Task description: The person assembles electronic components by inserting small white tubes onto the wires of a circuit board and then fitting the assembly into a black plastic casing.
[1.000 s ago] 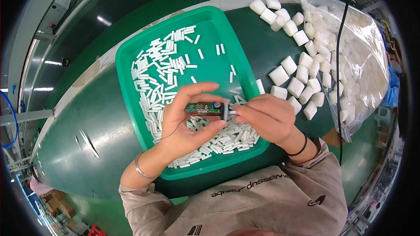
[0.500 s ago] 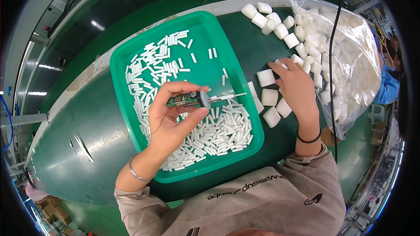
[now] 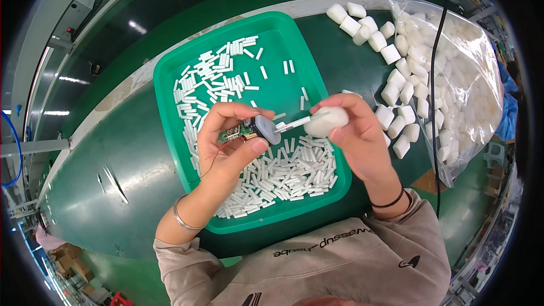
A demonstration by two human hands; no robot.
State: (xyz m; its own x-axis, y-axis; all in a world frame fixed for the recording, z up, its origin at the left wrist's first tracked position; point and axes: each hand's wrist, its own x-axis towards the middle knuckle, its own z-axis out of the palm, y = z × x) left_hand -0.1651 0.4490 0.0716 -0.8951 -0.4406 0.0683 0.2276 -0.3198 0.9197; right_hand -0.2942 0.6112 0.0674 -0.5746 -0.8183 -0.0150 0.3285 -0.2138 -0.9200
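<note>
My left hand grips a small electronic assembly with a green circuit board, a round grey cap and thin wires. Slender white tubes stick out from the cap toward the right. My right hand pinches a soft white cylindrical plug between thumb and fingers. The tubes' far end meets the plug's left side; whether it goes in or only overlaps I cannot tell. Under both hands lies a green tray with many short white tubes.
To the right, loose white plugs lie on the dark green table beside an open clear bag full of them. A black cable hangs in front of the bag. Tweezers-like metal tools lie at the left.
My right hand has come left from the loose plugs and now holds one against the white tubes. My left hand keeps the assembly over the tray. The whole view has shifted slightly.
</note>
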